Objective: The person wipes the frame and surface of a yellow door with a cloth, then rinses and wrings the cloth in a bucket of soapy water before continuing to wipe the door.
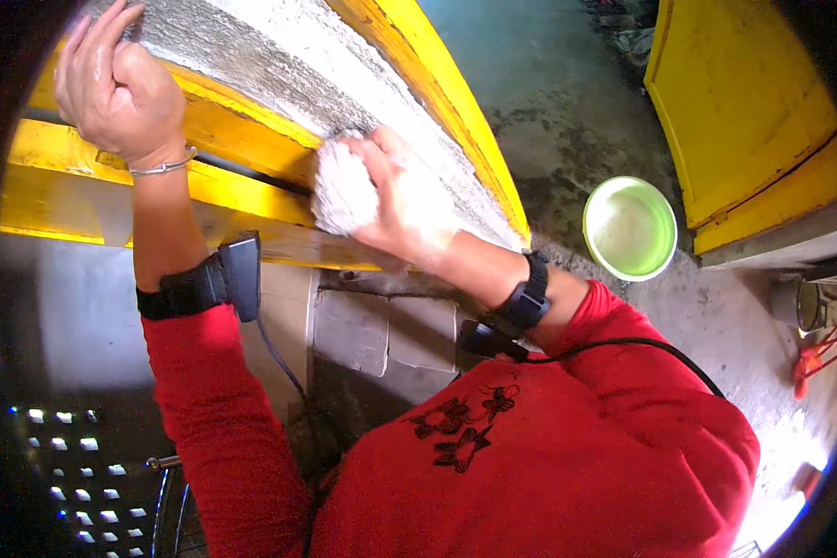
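Observation:
My right hand (405, 200) grips a wadded white cloth (344, 189). The cloth touches the yellow frame (293, 172) where it meets a rough grey-white wall strip (279, 60). Raised at the upper left, my left hand (121, 93) holds nothing that I can see; its fingers stretch upward beside the yellow frame and the rough strip. Whether its fingertips touch the surface is hard to tell. A thin bracelet circles the left wrist, and black straps with small devices sit on both forearms.
On the concrete floor to the right stands a light green basin (630, 229). Beyond it is a yellow door panel (749, 112). A metal pot (798, 305) and a red item (809, 367) lie at the far right. A perforated dark chair back (84, 474) is at lower left.

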Demonstrator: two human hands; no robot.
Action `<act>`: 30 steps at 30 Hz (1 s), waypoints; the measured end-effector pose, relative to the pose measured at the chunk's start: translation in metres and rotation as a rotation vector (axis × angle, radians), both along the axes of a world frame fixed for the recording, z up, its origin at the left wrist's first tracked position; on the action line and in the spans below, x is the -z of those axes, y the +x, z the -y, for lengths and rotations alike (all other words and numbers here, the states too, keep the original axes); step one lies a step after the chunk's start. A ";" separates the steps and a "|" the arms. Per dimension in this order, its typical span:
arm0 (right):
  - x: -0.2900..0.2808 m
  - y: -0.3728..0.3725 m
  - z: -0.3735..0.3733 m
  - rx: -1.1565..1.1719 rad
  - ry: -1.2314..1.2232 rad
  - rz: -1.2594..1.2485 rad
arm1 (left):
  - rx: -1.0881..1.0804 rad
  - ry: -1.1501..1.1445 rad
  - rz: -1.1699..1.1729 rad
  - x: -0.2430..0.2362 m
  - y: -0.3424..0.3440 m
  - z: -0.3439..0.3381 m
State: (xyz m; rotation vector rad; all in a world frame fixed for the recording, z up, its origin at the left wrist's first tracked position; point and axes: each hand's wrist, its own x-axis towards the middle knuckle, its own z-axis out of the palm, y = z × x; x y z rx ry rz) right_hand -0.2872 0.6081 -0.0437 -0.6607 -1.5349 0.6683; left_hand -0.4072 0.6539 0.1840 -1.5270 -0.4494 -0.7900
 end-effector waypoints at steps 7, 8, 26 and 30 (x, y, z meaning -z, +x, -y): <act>0.140 0.017 0.009 0.012 -0.243 0.327 | 0.066 0.008 -0.020 -0.002 0.003 0.004; 0.151 0.016 0.011 0.042 -0.260 0.356 | 0.045 -0.004 -0.023 -0.004 0.003 0.006; 0.074 0.010 0.013 0.090 -0.007 0.225 | 0.077 0.014 -0.054 -0.002 0.000 -0.001; 0.101 0.020 0.009 0.073 -0.095 0.389 | 0.094 -0.062 0.104 0.009 0.000 -0.005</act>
